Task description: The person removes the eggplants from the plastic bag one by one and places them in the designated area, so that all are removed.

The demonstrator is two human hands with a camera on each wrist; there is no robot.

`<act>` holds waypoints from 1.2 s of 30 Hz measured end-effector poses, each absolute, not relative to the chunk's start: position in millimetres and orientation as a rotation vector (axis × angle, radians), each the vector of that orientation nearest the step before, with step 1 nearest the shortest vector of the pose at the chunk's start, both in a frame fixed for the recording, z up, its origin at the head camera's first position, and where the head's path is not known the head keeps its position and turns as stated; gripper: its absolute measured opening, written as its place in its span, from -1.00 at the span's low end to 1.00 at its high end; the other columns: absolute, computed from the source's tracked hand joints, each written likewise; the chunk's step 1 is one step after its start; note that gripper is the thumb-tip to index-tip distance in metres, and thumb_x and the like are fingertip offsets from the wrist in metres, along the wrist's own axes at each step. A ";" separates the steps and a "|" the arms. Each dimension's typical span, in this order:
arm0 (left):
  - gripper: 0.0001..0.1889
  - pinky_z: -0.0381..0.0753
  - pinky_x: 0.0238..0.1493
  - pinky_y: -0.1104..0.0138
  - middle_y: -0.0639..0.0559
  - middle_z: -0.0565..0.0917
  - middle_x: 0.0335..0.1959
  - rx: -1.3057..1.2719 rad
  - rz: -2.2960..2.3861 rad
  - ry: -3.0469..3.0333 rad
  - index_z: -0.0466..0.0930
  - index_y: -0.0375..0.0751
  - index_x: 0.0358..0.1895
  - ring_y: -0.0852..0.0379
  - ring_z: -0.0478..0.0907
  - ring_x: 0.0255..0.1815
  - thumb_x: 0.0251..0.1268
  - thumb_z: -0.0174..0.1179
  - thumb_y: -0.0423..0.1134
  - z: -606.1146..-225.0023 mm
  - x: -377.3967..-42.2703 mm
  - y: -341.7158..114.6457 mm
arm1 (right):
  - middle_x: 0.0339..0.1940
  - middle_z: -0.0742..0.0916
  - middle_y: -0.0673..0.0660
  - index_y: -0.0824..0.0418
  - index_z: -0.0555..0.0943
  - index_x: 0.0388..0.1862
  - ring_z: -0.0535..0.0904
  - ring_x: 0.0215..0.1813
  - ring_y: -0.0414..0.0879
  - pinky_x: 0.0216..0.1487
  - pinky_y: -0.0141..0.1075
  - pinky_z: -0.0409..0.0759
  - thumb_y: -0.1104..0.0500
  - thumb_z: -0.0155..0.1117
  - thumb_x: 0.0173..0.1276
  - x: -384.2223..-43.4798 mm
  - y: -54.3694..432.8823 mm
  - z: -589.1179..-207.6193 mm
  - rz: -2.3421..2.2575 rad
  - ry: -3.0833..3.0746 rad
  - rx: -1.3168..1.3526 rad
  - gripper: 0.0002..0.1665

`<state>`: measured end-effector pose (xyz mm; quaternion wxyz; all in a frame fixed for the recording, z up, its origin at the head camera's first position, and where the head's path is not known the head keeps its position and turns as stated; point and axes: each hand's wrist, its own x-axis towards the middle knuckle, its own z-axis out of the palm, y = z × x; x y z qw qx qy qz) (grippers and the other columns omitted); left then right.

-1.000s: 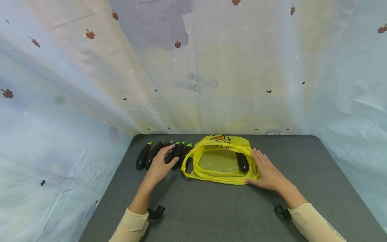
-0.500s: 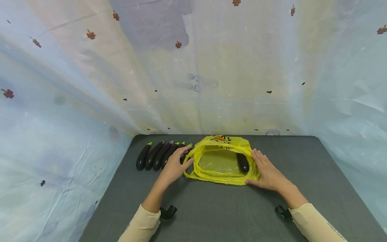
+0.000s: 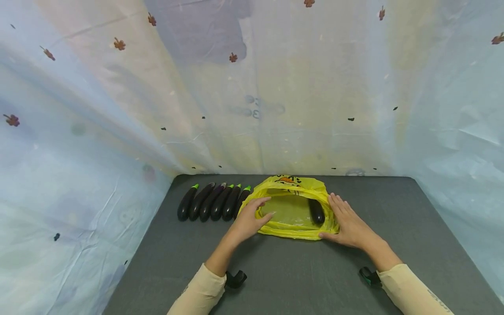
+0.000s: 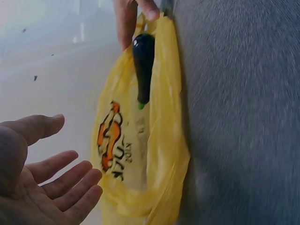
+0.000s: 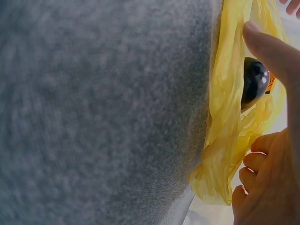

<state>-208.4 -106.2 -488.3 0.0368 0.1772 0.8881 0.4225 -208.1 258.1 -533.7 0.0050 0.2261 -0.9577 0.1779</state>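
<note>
A yellow plastic bag (image 3: pixel 293 234) with a printed duck lies with its mouth spread wide. One dark eggplant (image 3: pixel 316 212) rests inside, at the bag's right end; its green tip shows in the left wrist view, where the eggplant (image 4: pixel 144 65) lies lengthwise. Over the bag's left rim hovers my left hand (image 3: pixel 249 222), fingers spread and holding nothing. My right hand (image 3: pixel 349 226) rests against the bag's right side with straight fingers, its thumb at the front rim in the right wrist view of the bag (image 5: pixel 227 103). Several more eggplants (image 3: pixel 216 203) lie side by side left of the bag.
The dark grey table (image 3: pixel 299 275) carries everything. A patterned plastic sheet (image 3: pixel 299 144) rises behind the table and along its sides. Black wrist straps (image 3: pixel 236 279) sit at both sleeves.
My left hand has moved right, from above the row of eggplants to the bag's left rim. The right hand and the eggplant in the bag have stayed in place.
</note>
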 end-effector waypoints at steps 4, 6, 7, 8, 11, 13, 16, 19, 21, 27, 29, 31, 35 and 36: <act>-0.39 0.54 0.41 -0.17 -0.15 0.51 0.50 0.548 1.311 2.693 0.43 -0.12 0.60 -0.17 0.50 0.47 0.60 0.31 -0.09 -495.2 -212.3 -93.6 | 0.79 0.01 0.42 0.38 -0.12 0.79 -0.08 0.76 0.39 0.74 0.21 -0.10 -0.47 0.50 0.28 -207.8 257.5 -531.9 0.555 -2.989 0.722 0.56; -0.39 0.53 0.42 -0.17 -0.15 0.49 0.52 0.554 1.323 2.670 0.42 -0.13 0.60 -0.18 0.49 0.48 0.61 0.31 -0.10 -497.9 -214.1 -87.9 | 0.78 0.01 0.42 0.39 -0.12 0.79 -0.08 0.76 0.40 0.73 0.22 -0.09 -0.46 0.51 0.28 -207.8 257.6 -531.2 0.555 -2.992 0.726 0.55; -0.39 0.53 0.42 -0.17 -0.16 0.49 0.53 0.558 1.327 2.662 0.42 -0.14 0.60 -0.19 0.49 0.48 0.62 0.30 -0.11 -499.2 -214.8 -85.0 | 0.78 0.01 0.43 0.39 -0.12 0.79 -0.08 0.76 0.40 0.73 0.22 -0.10 -0.46 0.51 0.28 -207.7 257.7 -531.2 0.555 -2.994 0.727 0.55; -0.39 0.53 0.42 -0.16 -0.16 0.48 0.53 0.564 1.324 2.658 0.42 -0.16 0.60 -0.19 0.49 0.48 0.62 0.30 -0.11 -500.8 -215.7 -82.2 | 0.79 0.00 0.42 0.37 -0.13 0.79 -0.09 0.77 0.39 0.74 0.21 -0.11 -0.45 0.51 0.27 -207.4 257.8 -531.3 0.555 -3.002 0.723 0.56; -0.38 0.53 0.43 -0.16 -0.17 0.47 0.54 0.565 1.319 2.637 0.40 -0.17 0.61 -0.19 0.49 0.49 0.63 0.29 -0.10 -503.4 -217.6 -73.1 | 0.78 0.01 0.42 0.36 -0.13 0.79 -0.09 0.76 0.40 0.74 0.21 -0.12 -0.45 0.52 0.28 -206.2 257.6 -531.9 0.564 -3.002 0.724 0.55; -0.37 0.54 0.42 -0.14 -0.16 0.46 0.54 0.566 1.308 2.636 0.40 -0.17 0.61 -0.18 0.49 0.49 0.63 0.29 -0.07 -506.4 -218.9 -67.2 | 0.78 0.03 0.43 0.37 -0.11 0.79 -0.07 0.76 0.41 0.74 0.22 -0.10 -0.45 0.52 0.27 -205.1 257.2 -532.5 0.572 -2.988 0.730 0.55; -0.36 0.56 0.41 -0.10 -0.14 0.48 0.54 0.579 1.288 2.641 0.40 -0.16 0.61 -0.16 0.50 0.48 0.62 0.29 -0.02 -510.5 -221.4 -59.2 | 0.77 0.06 0.46 0.39 -0.09 0.78 -0.03 0.74 0.43 0.71 0.25 -0.04 -0.46 0.52 0.27 -204.6 257.7 -533.3 0.563 -2.966 0.743 0.54; -0.34 0.58 0.39 -0.08 -0.13 0.49 0.54 0.591 1.256 2.656 0.41 -0.15 0.61 -0.15 0.51 0.47 0.61 0.29 0.02 -513.7 -223.1 -51.0 | 0.77 0.06 0.46 0.40 -0.08 0.78 -0.03 0.74 0.42 0.72 0.24 -0.04 -0.46 0.53 0.25 -205.2 259.1 -533.4 0.550 -2.966 0.744 0.56; -0.32 0.59 0.36 -0.08 -0.13 0.50 0.53 0.595 1.228 2.669 0.40 -0.13 0.62 -0.15 0.52 0.46 0.60 0.29 0.06 -515.0 -224.0 -45.5 | 0.77 0.06 0.46 0.40 -0.09 0.78 -0.03 0.75 0.42 0.73 0.22 -0.06 -0.46 0.53 0.25 -206.1 260.3 -533.6 0.546 -2.975 0.743 0.56; -0.28 0.61 0.34 -0.06 -0.13 0.50 0.52 0.587 1.205 2.672 0.38 -0.10 0.63 -0.12 0.55 0.42 0.56 0.32 0.12 -517.7 -225.0 -29.4 | 0.77 0.04 0.45 0.39 -0.10 0.78 -0.04 0.75 0.41 0.73 0.21 -0.08 -0.46 0.53 0.25 -207.3 261.4 -534.1 0.556 -2.987 0.745 0.57; -0.26 0.63 0.32 -0.02 -0.11 0.52 0.50 0.576 1.188 2.686 0.40 -0.09 0.63 -0.10 0.56 0.41 0.54 0.33 0.15 -519.8 -225.1 -24.1 | 0.77 0.06 0.46 0.41 -0.08 0.78 -0.03 0.75 0.42 0.72 0.23 -0.06 -0.46 0.54 0.25 -207.2 261.3 -534.4 0.557 -2.975 0.751 0.56; -0.25 0.63 0.31 0.00 -0.11 0.53 0.49 0.564 1.173 2.696 0.40 -0.08 0.63 -0.08 0.57 0.39 0.53 0.33 0.17 -522.0 -225.4 -18.5 | 0.76 0.07 0.47 0.42 -0.06 0.77 -0.01 0.74 0.42 0.71 0.25 -0.02 -0.45 0.54 0.25 -206.9 261.0 -534.8 0.556 -2.961 0.758 0.55; -0.22 0.62 0.33 0.01 -0.08 0.53 0.49 0.552 1.142 2.717 0.40 -0.07 0.62 -0.06 0.56 0.40 0.50 0.34 0.22 -526.0 -225.4 -7.4 | 0.75 0.10 0.47 0.44 -0.04 0.76 0.03 0.73 0.43 0.68 0.29 0.04 -0.44 0.54 0.26 -206.4 260.6 -535.5 0.552 -2.942 0.765 0.53; -0.21 0.62 0.35 0.01 -0.08 0.53 0.50 0.551 1.134 2.719 0.40 -0.07 0.62 -0.05 0.55 0.41 0.49 0.34 0.22 -526.8 -225.3 -4.7 | 0.76 0.09 0.47 0.43 -0.04 0.76 0.03 0.73 0.43 0.68 0.29 0.04 -0.44 0.54 0.26 -206.2 260.5 -535.6 0.547 -2.942 0.764 0.53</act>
